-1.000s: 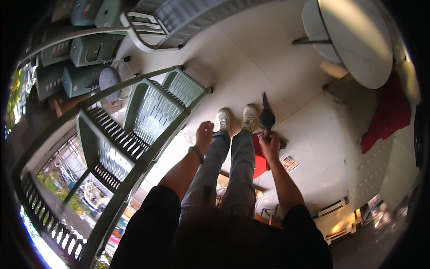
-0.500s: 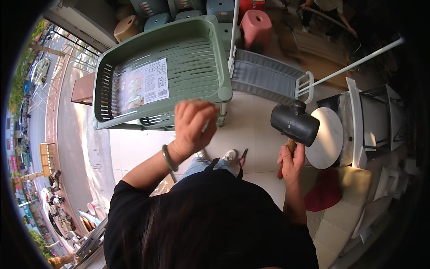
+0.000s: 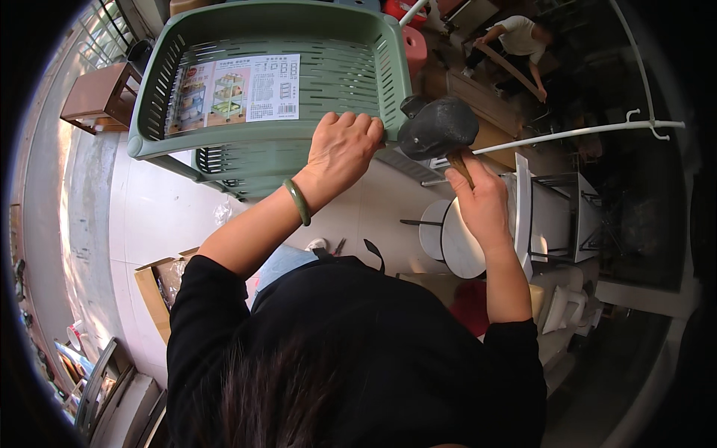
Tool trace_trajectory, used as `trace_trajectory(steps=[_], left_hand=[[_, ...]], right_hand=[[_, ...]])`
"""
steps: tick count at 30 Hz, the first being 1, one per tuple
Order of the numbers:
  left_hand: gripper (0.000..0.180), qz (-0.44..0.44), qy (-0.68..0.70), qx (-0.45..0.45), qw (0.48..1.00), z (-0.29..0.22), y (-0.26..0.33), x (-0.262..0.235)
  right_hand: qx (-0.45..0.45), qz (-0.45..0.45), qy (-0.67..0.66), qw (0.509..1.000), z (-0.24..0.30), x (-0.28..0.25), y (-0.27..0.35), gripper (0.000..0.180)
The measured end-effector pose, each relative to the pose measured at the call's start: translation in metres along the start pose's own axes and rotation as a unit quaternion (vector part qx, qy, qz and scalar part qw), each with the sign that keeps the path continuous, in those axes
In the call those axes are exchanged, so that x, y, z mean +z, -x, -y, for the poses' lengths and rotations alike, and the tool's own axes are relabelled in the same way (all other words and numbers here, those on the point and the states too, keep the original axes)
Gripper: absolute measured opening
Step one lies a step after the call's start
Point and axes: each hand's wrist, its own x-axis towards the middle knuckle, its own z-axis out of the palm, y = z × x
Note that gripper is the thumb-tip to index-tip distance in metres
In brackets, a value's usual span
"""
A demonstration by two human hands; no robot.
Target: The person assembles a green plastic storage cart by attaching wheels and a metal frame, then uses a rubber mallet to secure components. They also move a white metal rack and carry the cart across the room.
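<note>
Gripping wood-handled mallet (image 3: 444,128), slotted green shelf (image 3: 239,137)

1. Rack (image 3: 246,142): green plastic, smooth, with a soft satin sheen along the rim.
2. Label (image 3: 272,88): printed paper or thin card, smooth; which of the two is unclear.
3. Mallet head (image 3: 442,128): black, matt, rubber-like, scuffed.
4. Mallet handle (image 3: 461,170): brown wood, by its look.
5. Bangle (image 3: 297,201): polished, glossy, stone-like.
6. Shirt (image 3: 358,336): matt black cloth.
7. Floor (image 3: 149,201): smooth pale tile.
8. Pole (image 3: 582,133): smooth, like white-painted metal.
</note>
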Motion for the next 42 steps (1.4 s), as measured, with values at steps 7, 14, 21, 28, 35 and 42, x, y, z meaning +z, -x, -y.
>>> trace_trajectory(steps=[7,14,21,28,35,42], left_hand=[[0.020,-0.007,-0.005,-0.002,1.000,0.002,-0.002,0.008],[0.019,-0.015,0.002,0.003,1.000,0.004,-0.003,0.010],[0.020,-0.020,0.002,0.009,1.000,0.005,-0.005,0.011],[0.019,-0.014,0.006,0.012,1.000,0.005,-0.005,0.009],[0.018,0.010,0.009,0.011,1.000,0.005,-0.006,0.008],[0.018,0.014,0.017,0.012,1.000,0.005,-0.003,0.007]], right_hand=[[-0.004,-0.066,-0.005,0.998,-0.009,0.007,-0.008,0.041],[0.029,-0.055,-0.027,0.998,-0.007,0.009,-0.008,0.039],[0.013,-0.035,-0.003,0.999,-0.001,0.010,-0.011,0.039],[0.006,-0.024,0.061,0.998,-0.007,0.009,-0.011,0.038],[-0.016,-0.053,0.058,0.997,-0.010,0.013,-0.009,0.038],[0.003,-0.056,0.003,0.998,-0.008,0.009,-0.009,0.039]])
